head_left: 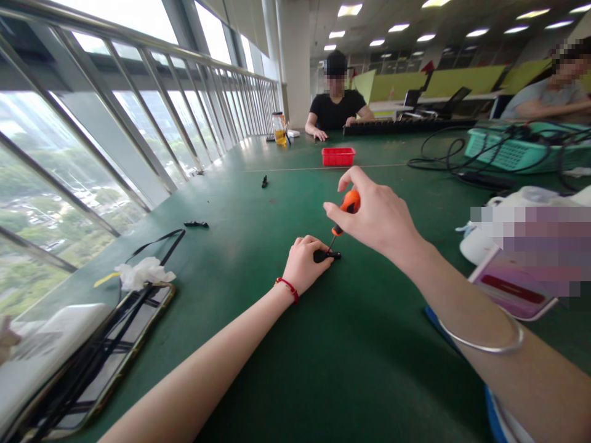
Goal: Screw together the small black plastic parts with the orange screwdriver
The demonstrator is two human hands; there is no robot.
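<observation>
My left hand (305, 261) is closed on a small black part (319, 255), pressing it against the green tabletop. One end of the part sticks out to the right of my fingers. Above it, my right hand (381, 212) grips a screwdriver (351, 200) with an orange and black ball-shaped handle. Its thumb and index finger curve around the handle, with a gap between their tips. The thin shaft slants down to the left, and its tip meets the black part; the exact contact is too small to make out.
Two small black pieces (196, 224) (265, 181) lie farther up the table. A red tray (338, 157) stands ahead. At left are a phone (152, 307) and a strap; at right, a teal basket (496, 151) with cables. A person (337, 107) sits opposite, another at far right.
</observation>
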